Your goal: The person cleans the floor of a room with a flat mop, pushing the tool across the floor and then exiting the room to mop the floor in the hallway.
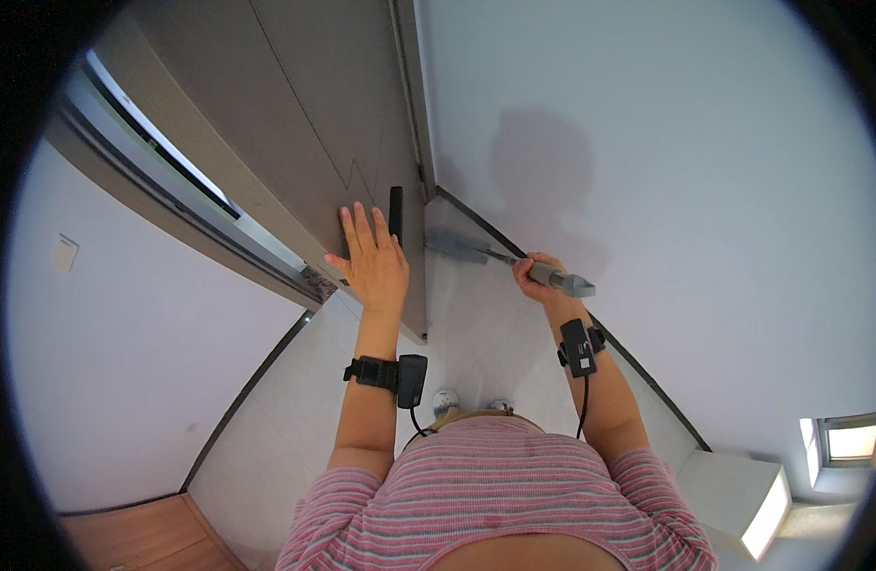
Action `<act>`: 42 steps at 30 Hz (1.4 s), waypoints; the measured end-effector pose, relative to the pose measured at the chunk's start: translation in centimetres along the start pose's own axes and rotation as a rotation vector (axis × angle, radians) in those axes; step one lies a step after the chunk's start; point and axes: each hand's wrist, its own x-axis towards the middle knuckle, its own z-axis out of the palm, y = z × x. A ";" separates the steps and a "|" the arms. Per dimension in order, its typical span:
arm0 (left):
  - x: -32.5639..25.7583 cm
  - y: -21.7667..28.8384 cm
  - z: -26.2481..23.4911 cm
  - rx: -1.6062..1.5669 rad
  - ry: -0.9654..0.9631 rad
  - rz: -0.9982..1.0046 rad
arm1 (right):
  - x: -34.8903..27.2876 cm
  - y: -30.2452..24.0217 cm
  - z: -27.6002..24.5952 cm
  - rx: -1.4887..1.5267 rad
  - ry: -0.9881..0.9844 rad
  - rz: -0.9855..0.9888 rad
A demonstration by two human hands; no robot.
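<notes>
My left hand [374,266] lies with fingers spread against a brown-grey door [314,143], just left of its black handle [396,211]. The door stands partly open. My right hand [541,276] is closed round the grey handle of a duster [556,278], whose grey end points up toward me. Beyond the hand a thin shaft leads to its blurred grey-blue head [457,246], low between the door's edge and the right wall.
A pale wall [705,190] with dark skirting runs along the right. Left of the door are its frame [186,214] and a light switch [65,253]. A wooden surface [148,538] lies lower left, a white cabinet [728,490] lower right. Pale floor [286,419] spreads around my feet.
</notes>
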 end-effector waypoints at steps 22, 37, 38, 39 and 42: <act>0.4 -2.7 5.4 -0.036 -0.146 -0.030 | -1.5 5.4 -0.3 -0.056 -0.153 -0.018; -0.2 -2.0 5.3 -0.062 -0.105 -0.020 | -6.3 3.2 -0.9 -0.054 -0.080 0.017; -0.3 -1.8 5.2 -0.070 -0.117 -0.016 | -8.1 4.3 -0.6 -0.302 0.062 0.014; 0.0 -1.8 4.5 -0.047 -0.107 -0.023 | -9.3 5.2 -0.3 -0.304 0.062 0.006; 0.1 -1.8 4.3 -0.032 -0.074 -0.042 | -10.3 5.8 -0.4 -0.685 0.057 -0.147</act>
